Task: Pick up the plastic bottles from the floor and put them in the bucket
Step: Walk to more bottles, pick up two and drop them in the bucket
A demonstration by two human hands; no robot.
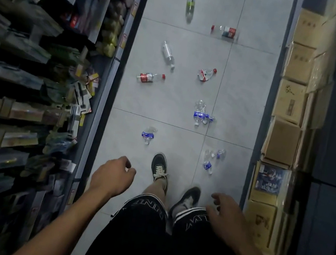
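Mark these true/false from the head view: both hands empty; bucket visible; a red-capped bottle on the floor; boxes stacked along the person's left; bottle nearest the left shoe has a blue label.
1. Left hand and right hand hold nothing: true.
2. A bucket is visible: false, none in frame.
3. A red-capped bottle lies on the floor: true.
4. Cardboard boxes line the person's left: false, their right; stocked shelves are on the left.
5. The bottle nearest the left shoe is a blue-label bottle: true.

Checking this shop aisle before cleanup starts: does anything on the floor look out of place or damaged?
Yes. Empty plastic bottles lie scattered on the tiled floor between the shelves. Several are crushed, such as the blue-label bottle and the red-cap bottle. Both hands hold nothing, and no bucket is in view.
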